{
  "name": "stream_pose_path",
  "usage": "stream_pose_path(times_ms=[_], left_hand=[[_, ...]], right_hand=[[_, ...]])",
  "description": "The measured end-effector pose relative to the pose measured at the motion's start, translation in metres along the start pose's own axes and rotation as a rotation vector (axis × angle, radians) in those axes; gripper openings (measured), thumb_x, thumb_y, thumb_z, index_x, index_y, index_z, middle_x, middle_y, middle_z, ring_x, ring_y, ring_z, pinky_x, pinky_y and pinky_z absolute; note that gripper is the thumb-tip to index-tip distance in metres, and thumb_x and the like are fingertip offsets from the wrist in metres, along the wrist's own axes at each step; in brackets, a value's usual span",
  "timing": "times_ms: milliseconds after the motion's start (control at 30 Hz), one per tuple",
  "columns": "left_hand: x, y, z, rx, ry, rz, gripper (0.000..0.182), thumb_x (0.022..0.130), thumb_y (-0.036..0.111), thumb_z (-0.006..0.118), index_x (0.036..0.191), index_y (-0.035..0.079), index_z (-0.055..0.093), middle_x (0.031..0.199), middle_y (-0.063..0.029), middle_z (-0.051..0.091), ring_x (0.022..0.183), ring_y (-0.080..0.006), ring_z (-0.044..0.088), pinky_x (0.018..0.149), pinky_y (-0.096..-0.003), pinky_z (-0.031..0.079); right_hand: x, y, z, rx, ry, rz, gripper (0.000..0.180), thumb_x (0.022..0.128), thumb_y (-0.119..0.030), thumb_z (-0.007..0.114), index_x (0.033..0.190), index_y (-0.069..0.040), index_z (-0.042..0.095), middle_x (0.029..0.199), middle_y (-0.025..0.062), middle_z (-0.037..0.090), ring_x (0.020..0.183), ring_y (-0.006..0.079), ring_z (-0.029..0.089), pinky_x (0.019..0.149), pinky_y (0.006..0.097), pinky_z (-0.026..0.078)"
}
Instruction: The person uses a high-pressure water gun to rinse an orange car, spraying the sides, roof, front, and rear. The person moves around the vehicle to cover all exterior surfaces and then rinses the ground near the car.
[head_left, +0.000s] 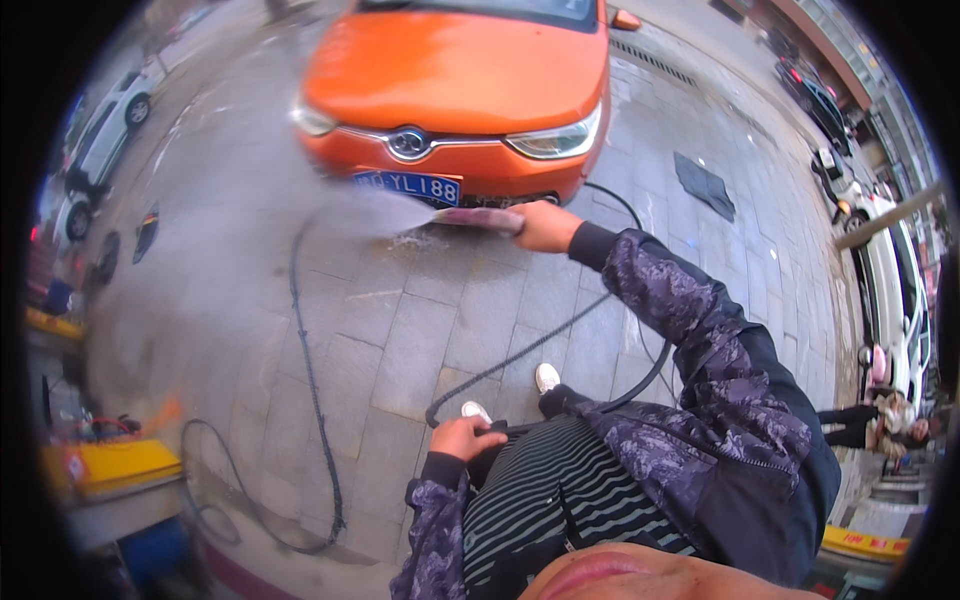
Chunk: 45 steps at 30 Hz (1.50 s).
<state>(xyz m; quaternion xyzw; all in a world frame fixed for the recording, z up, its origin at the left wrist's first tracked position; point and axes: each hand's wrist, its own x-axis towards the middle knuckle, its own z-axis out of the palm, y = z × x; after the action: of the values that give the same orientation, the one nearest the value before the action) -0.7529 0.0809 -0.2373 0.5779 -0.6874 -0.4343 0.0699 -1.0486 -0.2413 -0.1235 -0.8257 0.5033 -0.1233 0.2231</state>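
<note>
My right hand (550, 226) is closed around the handle of a spray gun (480, 219), held out in front of the orange car's bumper. A wide fan of water spray (375, 212) leaves its tip toward the left, partly veiling the licence plate and the ground. Wet patches show on the bonnet of the orange car (450, 71). My left hand (466, 438) is low at my waist, its fingers around the black hose (517, 429), which loops beside me and over the paving.
More hose (304, 337) snakes across the wet stone paving at the left. A dark mat (703, 185) lies right of the car. Yellow-topped equipment (112, 465) stands at lower left. White cars are parked on both sides; a person (885, 427) is at far right.
</note>
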Motion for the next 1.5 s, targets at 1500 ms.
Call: stream_pose_path(times_ms=[1500], left_hand=[[-0.013,-0.022,-0.046,0.643,0.006,0.205,0.059,0.074,0.071,0.083,0.086,0.013,0.084,0.075,-0.0075,0.076,0.081,-0.0265,0.074,0.079,-0.0432,0.051]], right_hand=[[-0.149,0.137,0.106,0.251,0.409,0.689,0.024,0.093,-0.018,0.067,0.113,-0.006,0.07,0.101,0.0273,0.076,0.1,0.0477,0.073,0.087,0.056,0.058]])
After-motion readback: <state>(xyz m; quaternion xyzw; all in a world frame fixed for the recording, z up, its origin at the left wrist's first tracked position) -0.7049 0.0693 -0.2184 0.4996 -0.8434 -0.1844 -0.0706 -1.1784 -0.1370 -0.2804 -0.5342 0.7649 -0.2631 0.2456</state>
